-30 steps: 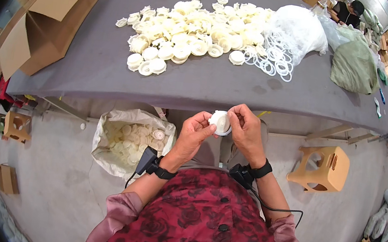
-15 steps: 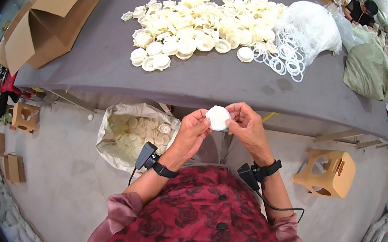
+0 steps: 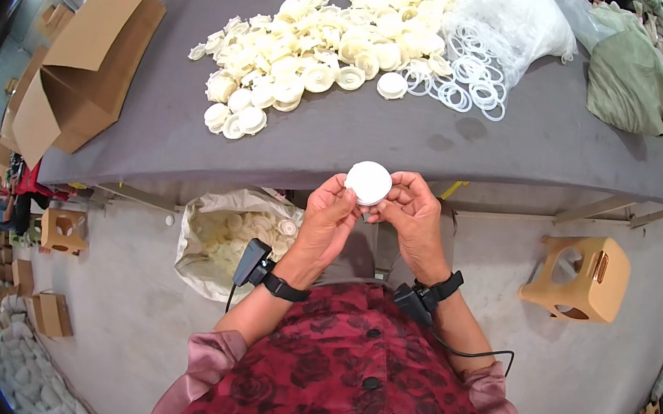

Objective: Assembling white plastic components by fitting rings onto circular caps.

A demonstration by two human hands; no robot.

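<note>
Between my two hands, just in front of the table's near edge, is a round white plastic cap (image 3: 369, 183), its smooth flat face turned up. My left hand (image 3: 328, 217) pinches its left lower rim between thumb and fingers. The thumb and fingers of my right hand (image 3: 412, 218) close on the lower right rim. A big heap of cream-coloured plastic caps (image 3: 319, 46) lies on the table beyond. Right of the heap are loose translucent rings (image 3: 478, 76), spilling from a clear plastic bag (image 3: 519, 22). Whether a ring sits on the held cap is hidden.
An open cardboard box (image 3: 94, 67) stands at the left of the grey-covered table (image 3: 315, 142). Below the table edge sits a white sack (image 3: 196, 252) of similar caps. A tan plastic stool (image 3: 582, 278) is at right; a green cloth bundle (image 3: 632, 83) lies on the table.
The cap has risen slightly, and my right hand's fingers have shifted from its upper right side down to its lower right rim. The whole view has turned a little.
</note>
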